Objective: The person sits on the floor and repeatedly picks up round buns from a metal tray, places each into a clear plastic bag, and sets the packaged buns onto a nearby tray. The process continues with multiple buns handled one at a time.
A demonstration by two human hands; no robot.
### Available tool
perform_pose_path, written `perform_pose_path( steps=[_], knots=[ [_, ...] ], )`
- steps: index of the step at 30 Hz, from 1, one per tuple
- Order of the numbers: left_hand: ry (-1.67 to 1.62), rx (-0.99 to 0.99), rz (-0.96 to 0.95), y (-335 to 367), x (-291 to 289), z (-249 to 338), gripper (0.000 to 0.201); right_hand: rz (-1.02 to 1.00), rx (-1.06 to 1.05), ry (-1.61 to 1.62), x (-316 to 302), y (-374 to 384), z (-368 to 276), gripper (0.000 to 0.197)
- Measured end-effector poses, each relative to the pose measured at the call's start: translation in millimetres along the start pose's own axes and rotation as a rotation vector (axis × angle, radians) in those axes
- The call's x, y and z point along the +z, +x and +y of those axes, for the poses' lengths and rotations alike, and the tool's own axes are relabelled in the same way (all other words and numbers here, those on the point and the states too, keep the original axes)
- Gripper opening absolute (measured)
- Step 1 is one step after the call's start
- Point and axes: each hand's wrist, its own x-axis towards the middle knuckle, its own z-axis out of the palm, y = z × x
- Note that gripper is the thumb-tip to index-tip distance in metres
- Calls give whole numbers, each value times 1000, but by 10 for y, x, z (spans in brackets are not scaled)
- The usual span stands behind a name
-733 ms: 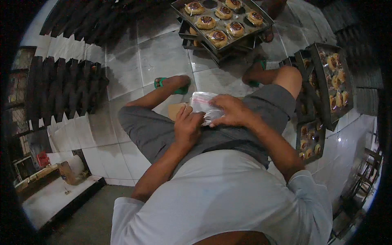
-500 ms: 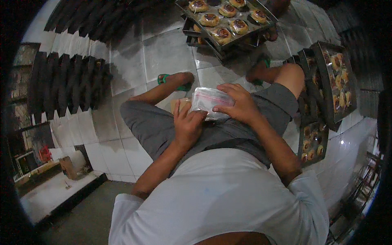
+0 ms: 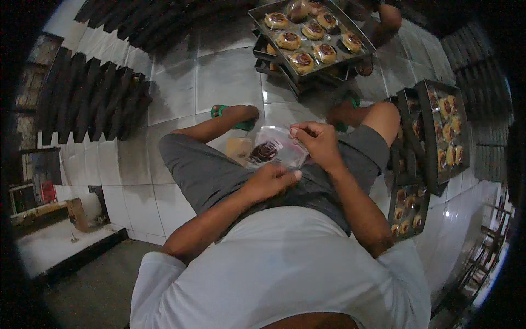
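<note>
A flat stack of clear plastic bags (image 3: 285, 143) lies over my lap, a dark round print showing on it. My right hand (image 3: 322, 147) is closed at the stack's upper right corner, thumb and forefinger pinching the plastic. By the stack's near edge is my left hand (image 3: 268, 182), its thumb stretched out to the right, apart from the fingers; the fingertips are partly hidden and I see nothing held in them. A tan, flat, card-like piece (image 3: 239, 149) sits left of the bags, against my thigh.
Ahead, stacked dark trays (image 3: 307, 77) carry round topped buns (image 3: 313, 30) in clear wrapping. More bun trays (image 3: 463, 140) lean and lie at my right. Rows of dark upright trays (image 3: 90, 101) stand left. Another person's arm (image 3: 388, 24) shows beyond the front trays.
My left hand has drawn back toward me from the bags, baring the dark print. My right hand has gone from lying over the bags to pinching their corner.
</note>
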Motion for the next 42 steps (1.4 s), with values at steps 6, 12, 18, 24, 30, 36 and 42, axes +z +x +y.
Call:
perform_pose_path(
  steps=[6,12,18,24,30,36,42],
  knots=[
    [-1190,-143,-27,-76,-23,-42,38,233,110,459,43,-32,-15,23],
    [-1541,-19,105,212,-31,-68,38,214,177,611,220,-78,146,29],
    [-977,181,692,88,-568,-266,32,2,361,93,-239,915,216,67],
    [-305,250,827,-444,-936,34,27,349,513,790,-1553,2658,1709,126],
    [-582,173,867,-843,-861,-425,23,491,383,590,-602,2669,1065,66],
    [-683,235,733,-584,-960,-471,23,471,113,824,-685,1718,634,37],
    [-689,145,539,-86,-1293,-732,29,504,13,885,-1630,90,167,34]
  ],
)
